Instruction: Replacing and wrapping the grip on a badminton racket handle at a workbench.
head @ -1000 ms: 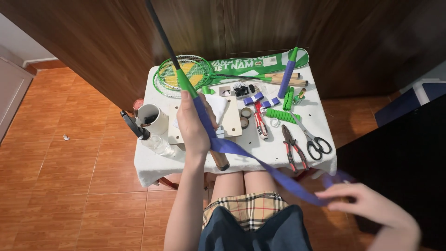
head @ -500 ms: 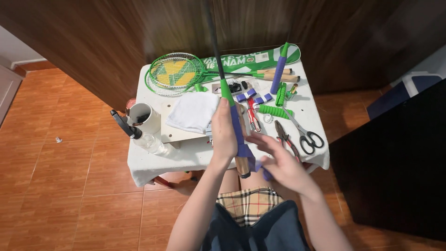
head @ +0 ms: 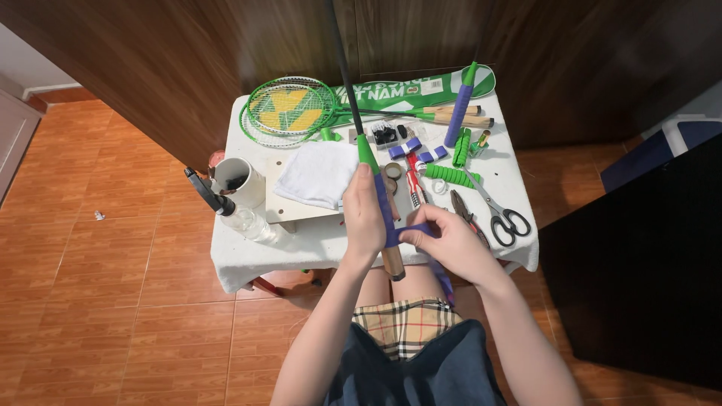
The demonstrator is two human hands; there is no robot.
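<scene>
Gripping the racket handle upright over the table's near edge, left hand is closed round it; right hand pinches purple grip tape against the handle's lower part. Behind, mid-table: white cloth, scissors toward right edge. Far edge: green rackets.

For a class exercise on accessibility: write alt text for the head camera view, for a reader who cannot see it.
Seen from above, a seated person's left hand grips a racket handle while the right hand presses blue grip tape around it. Behind is a small white-clothed table with green rackets, scissors, pliers and a mug.
</scene>
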